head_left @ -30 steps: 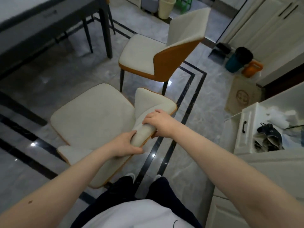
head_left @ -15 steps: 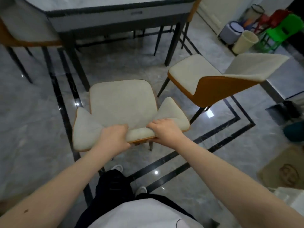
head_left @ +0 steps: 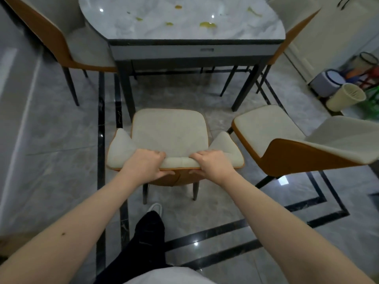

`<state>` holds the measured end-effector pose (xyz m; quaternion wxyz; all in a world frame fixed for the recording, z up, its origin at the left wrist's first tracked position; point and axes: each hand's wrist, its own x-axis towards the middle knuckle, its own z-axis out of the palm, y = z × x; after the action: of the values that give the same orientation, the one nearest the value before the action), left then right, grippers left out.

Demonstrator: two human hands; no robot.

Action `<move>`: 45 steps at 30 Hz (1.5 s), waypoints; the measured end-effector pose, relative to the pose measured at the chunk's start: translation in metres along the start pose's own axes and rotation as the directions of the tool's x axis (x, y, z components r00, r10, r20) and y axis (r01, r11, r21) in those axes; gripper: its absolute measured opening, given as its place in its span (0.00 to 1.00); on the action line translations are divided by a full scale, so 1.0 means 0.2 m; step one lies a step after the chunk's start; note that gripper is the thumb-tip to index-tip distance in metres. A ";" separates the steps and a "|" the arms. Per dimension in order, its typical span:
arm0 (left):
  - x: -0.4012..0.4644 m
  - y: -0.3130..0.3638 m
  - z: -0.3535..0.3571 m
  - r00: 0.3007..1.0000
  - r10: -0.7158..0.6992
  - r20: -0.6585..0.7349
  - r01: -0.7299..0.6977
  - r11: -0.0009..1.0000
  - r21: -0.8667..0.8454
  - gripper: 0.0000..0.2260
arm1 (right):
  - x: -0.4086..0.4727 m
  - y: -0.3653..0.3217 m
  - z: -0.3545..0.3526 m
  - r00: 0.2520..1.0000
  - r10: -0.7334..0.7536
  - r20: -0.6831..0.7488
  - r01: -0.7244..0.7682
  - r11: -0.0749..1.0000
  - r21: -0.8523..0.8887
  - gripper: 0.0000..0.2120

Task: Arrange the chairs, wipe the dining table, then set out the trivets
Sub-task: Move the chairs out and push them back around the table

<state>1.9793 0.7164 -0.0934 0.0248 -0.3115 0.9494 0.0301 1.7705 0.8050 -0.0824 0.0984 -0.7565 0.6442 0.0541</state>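
While the chair is standing on the floor just short of the desk, both hands are clasping the top edge of its backrest, fingers curling over the cream padding and thumbs pressing the orange shell behind. The left hand is taking the left half, the right hand the right; the seat is extending forward beyond each grip, toward the desk's near edge.

Dining table far end — cut off by frame
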 end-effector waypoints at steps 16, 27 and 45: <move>0.90 -0.60 -0.03 0.999 0.004 -0.044 -0.002 0.999 0.051 0.23 | 0.95 0.53 -0.22 0.999 0.019 0.049 -0.019 1.000 0.006 0.19; 1.45 -0.81 -0.10 0.998 -0.061 -0.016 0.061 0.998 0.019 0.22 | 1.44 0.84 -0.38 0.966 0.242 0.087 -0.243 0.970 0.003 0.20; 1.56 -0.31 -0.24 0.981 -0.176 -0.078 0.161 0.972 -0.169 0.19 | 0.96 0.97 -0.40 0.944 0.289 -0.160 -0.265 0.951 0.159 0.27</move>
<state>1.7636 0.4797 -0.0690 -0.0420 -0.3929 0.9142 0.0905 1.6068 0.5728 -0.0590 0.0817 -0.6516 0.7528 -0.0454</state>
